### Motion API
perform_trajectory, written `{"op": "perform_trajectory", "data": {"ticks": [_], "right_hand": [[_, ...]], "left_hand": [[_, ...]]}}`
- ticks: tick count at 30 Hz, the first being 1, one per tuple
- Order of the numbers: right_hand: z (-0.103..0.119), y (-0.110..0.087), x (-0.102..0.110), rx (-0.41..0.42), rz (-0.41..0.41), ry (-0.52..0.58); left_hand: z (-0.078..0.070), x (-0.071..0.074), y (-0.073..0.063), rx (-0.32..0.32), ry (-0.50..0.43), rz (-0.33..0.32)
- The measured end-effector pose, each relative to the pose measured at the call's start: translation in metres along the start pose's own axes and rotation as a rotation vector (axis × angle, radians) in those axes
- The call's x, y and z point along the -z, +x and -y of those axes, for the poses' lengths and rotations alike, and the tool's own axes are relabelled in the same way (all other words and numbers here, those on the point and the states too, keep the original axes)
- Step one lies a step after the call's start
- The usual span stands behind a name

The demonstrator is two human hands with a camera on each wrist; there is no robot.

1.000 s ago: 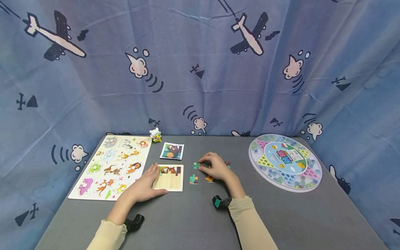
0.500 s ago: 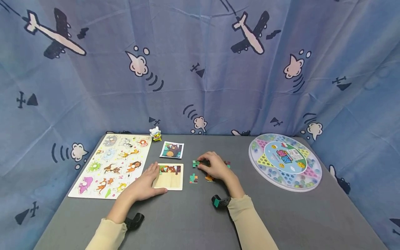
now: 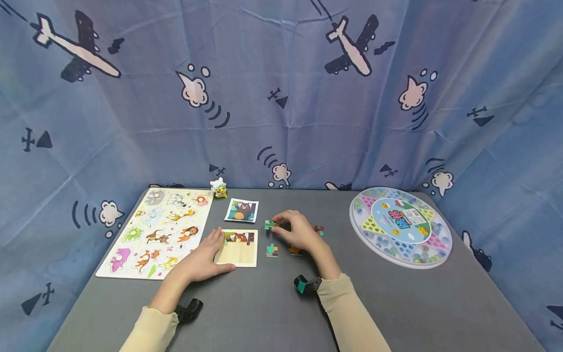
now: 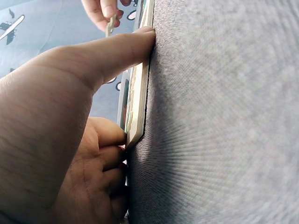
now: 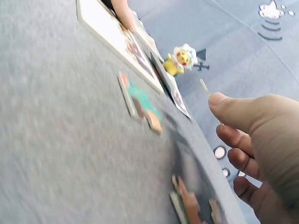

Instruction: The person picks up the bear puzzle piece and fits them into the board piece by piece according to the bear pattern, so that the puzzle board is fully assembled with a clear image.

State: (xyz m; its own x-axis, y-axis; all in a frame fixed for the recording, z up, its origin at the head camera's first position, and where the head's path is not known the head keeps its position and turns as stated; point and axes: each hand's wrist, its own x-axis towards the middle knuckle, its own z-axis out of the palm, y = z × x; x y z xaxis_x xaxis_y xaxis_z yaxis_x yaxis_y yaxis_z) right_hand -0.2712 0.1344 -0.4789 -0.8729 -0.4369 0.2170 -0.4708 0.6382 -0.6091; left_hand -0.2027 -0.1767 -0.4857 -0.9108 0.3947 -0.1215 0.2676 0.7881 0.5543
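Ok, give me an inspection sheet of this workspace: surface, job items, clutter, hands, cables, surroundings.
Surface: gray table.
Job items: wooden tray, picture strip along its far side, bare wood below; green piece in hand; loose teal piece, orange piece and brown piece; others may be hidden. Bear card lies beyond the tray.
Clutter: animal board on the left, small figurine by its far right corner, round marble game on the right.
Left hand: rests against the tray, thumb on its near edge.
Right hand: pinches the green piece, raised off the table.
Cables: thin dark line beside the right sleeve; cannot tell whether cable or shadow.
Surroundings: blue airplane-print curtain behind.
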Motion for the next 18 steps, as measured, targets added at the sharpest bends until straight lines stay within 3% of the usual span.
{"op": "perform_trajectory", "data": {"ticks": [9, 18], "right_hand": [[0.03, 0.006, -0.014, -0.017, 0.008, 0.026], [0.055, 0.012, -0.039, 0.058, 0.052, 0.063]], "left_hand": [[-0.002, 0.001, 0.002, 0.004, -0.001, 0.004], [-0.001, -0.001, -0.001, -0.012, -0.001, -0.015]]}}
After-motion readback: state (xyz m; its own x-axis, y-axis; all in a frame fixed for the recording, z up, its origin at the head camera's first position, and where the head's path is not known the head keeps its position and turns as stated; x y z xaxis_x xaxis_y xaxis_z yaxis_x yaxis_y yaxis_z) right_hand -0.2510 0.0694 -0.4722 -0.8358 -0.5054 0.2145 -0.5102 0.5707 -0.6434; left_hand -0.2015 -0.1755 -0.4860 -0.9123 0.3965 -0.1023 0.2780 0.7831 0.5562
